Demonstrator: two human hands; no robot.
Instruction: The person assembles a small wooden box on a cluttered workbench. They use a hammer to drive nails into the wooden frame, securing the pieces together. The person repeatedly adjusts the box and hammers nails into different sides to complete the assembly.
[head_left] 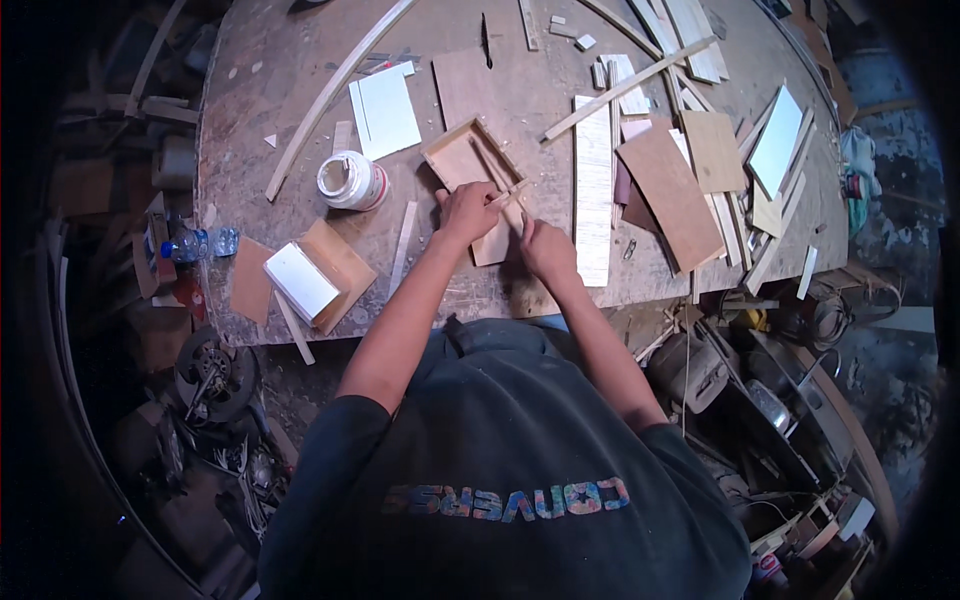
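A shallow open wooden box [455, 163] with low side walls lies tilted on the workbench in front of me. My left hand [466, 212] reaches over its near left side, fingers pinched on a thin wooden strip [514, 191] that crosses the box's right wall. Inside the box, a slim stick [484, 156] slants toward the near right. Close beside, my right hand [548, 252] is closed with its thumb up, around the near end of a light wooden piece [514, 216]. The fingers under that hand are hidden.
An opened white jar [350, 182] stands left of the box, near a white panel [386, 112]. At the lower left sits a white-topped block [302, 276]. Boards and strips, including a brown panel [672, 195], pile up on the right. A long curved strip [335, 95] lies far left.
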